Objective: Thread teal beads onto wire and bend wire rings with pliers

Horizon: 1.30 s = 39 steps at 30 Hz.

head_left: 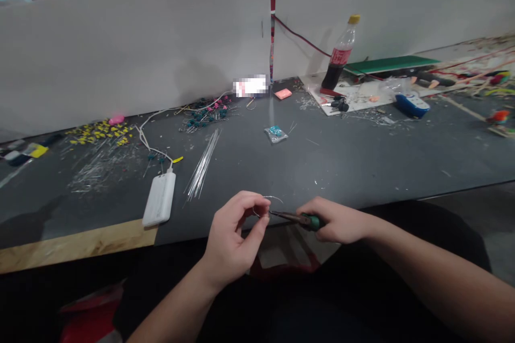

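My left hand is closed in a pinch on a thin curved wire, whose bent end sticks out past the fingertips. My right hand is wrapped round the green handles of needle-nose pliers. The tips of the pliers point left and reach the wire beside my left fingertips. Whether the jaws grip the wire I cannot tell. Both hands are just over the table's front edge. A bundle of straight wires lies on the table, beyond my left hand and to its left.
A white power bank with a cable lies at left. Farther back are yellow-tipped pieces, dark green and pink pieces, and a small plastic bag. A cola bottle stands at back right near a blue device.
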Motion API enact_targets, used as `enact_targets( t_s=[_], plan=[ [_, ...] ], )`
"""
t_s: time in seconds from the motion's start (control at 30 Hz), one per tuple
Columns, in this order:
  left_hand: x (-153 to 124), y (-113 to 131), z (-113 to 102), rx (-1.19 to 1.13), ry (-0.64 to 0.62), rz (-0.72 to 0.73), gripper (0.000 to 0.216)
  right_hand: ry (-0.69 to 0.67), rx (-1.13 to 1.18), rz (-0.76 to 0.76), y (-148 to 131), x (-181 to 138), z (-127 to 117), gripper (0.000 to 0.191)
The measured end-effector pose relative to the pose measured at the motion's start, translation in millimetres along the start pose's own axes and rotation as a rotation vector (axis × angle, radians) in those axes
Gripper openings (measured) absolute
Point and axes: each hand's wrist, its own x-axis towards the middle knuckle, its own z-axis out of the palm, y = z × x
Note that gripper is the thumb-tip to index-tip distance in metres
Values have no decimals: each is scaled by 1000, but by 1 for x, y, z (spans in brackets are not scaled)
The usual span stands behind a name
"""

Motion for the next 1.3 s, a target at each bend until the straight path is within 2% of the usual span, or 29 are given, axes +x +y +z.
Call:
enact_targets(
  t_s=[0.17, 0.33, 0.53, 0.73, 0.83, 0.93, 1.07, 1.13, 1.2, 1.23, 1.3],
  plan=[
    [-2, -3, 1, 133, 70, 108, 30, -45, 141, 26, 4, 2, 4, 16],
    [-3, -1, 1, 321, 145, 270, 37, -136, 369, -12, 13, 8, 13, 17],
    [-4, -4, 1, 448, 200, 453, 49, -221, 641, 46, 19, 12, 28, 20],
    [-7, -10, -7, 553, 105, 653, 51, -286, 842, 89, 16, 14, 44, 18],
    [-6, -3, -16, 593, -22, 715, 41, -339, 914, 60, 13, 14, 50, 16],
    [-5, 3, -22, 598, -95, 687, 38, -331, 877, 38, 13, 14, 51, 17],
    [-7, -4, -18, 569, -44, 749, 38, -233, 699, 20, 16, 11, 44, 20],
    [-7, -10, -12, 474, 61, 711, 46, -159, 580, 52, 15, 9, 39, 19],
    [-7, -14, -8, 310, 147, 550, 58, -73, 444, 60, 11, 7, 34, 18],
    [-6, -14, -6, 202, 131, 449, 60, -26, 366, 44, 9, 6, 31, 17],
    [-4, -11, -5, -32, 5, 179, 56, 65, 202, -20, 6, 5, 26, 16]
  ],
)
